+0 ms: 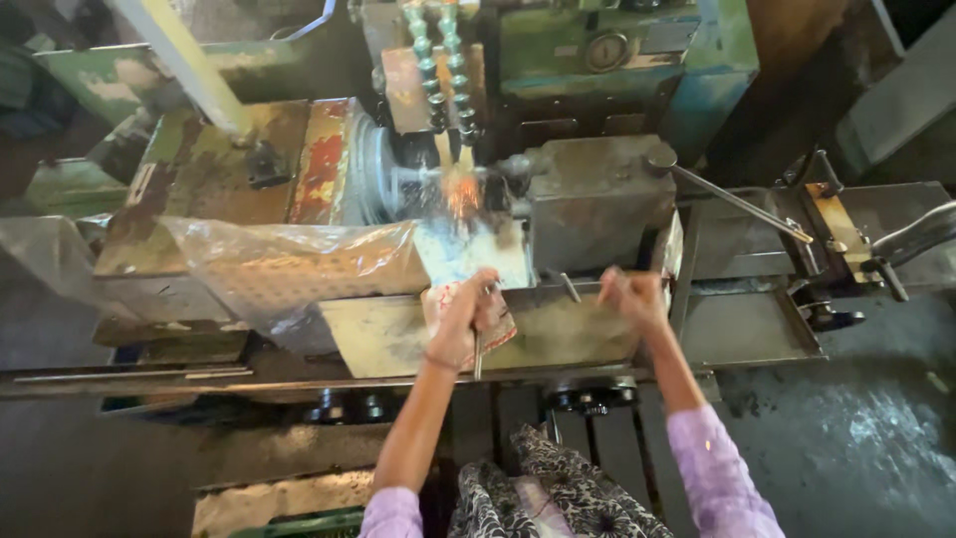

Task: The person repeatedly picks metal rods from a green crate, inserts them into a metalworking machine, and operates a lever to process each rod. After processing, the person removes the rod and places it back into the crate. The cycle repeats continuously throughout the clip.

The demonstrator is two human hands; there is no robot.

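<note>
Metal rod (478,351) hangs from our left hand (460,317), fingers clamped on it together with a scrap of cloth (498,334), just in front of the grinding machine (588,199); we judge the cloth shields the palm. Sparks (460,191) and coolant spray fly at the wheel (376,169) just behind. Our right hand (632,296) is closed in a fist over the tray rim (558,344), near a short lever (570,288); we cannot tell what it grips. Plastic sheet (289,264) drapes left, likely catching splash.
</note>
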